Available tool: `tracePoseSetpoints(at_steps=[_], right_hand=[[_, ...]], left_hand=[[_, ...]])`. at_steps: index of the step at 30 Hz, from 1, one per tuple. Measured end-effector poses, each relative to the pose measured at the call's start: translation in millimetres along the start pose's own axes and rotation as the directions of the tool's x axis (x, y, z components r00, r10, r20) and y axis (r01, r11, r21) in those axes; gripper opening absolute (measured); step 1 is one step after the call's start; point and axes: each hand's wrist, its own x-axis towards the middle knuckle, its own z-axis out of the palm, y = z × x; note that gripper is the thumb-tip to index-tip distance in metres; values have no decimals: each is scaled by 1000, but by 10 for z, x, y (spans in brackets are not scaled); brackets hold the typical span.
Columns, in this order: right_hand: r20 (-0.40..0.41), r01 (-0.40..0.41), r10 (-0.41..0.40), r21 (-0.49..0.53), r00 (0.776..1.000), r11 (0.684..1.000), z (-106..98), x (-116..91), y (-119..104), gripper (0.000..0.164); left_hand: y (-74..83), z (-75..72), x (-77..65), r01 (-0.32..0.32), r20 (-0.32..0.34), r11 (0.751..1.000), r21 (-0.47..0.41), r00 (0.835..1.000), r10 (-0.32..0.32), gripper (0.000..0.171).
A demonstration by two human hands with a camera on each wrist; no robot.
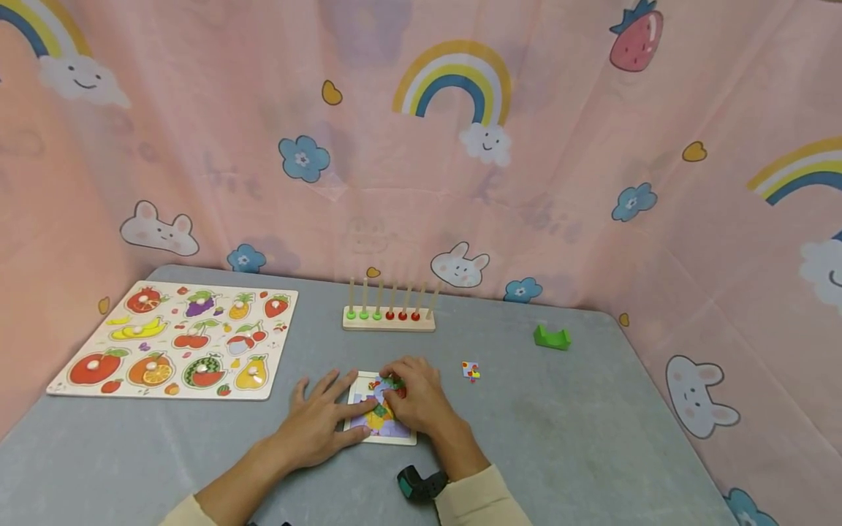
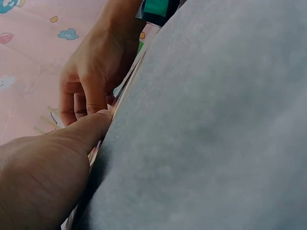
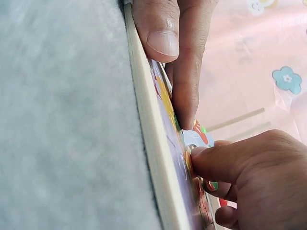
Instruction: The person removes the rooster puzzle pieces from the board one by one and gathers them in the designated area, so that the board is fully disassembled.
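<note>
A small jigsaw puzzle in a pale wooden tray (image 1: 405,440) lies on the table, most of its picture covered by purple, yellow and green pieces. My left hand (image 1: 322,424) lies across its left side with fingers spread, index finger and thumb resting on the pieces. Over the tray's upper right, my right hand (image 1: 417,394) pinches a puzzle piece (image 3: 204,136) between thumb and fingers; the piece stands tilted up from the picture in the right wrist view. Its far side is hidden behind the fingers. A loose puzzle piece (image 1: 470,370) lies to the right of the tray.
A fruit peg board (image 1: 279,351) covers the table's left side. Behind the tray stands a wooden peg rack (image 1: 388,326) with green and red beads. A green block (image 1: 552,337) sits at the right. Patterned pink cloth (image 1: 559,219) hangs around the table.
</note>
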Motion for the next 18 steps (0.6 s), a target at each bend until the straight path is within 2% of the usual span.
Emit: tracePoseSetpoints(at_steps=[10, 18], right_hand=[[33, -9, 8, 41, 999, 999, -8, -5, 24, 29], [37, -15, 12, 83, 999, 996, -40, -7, -1, 28]], left_hand=[[1, -7, -5, 5, 8, 1000, 10, 1000, -5, 44], [-5, 6, -7, -4, 4, 1000, 12, 1000, 4, 44]])
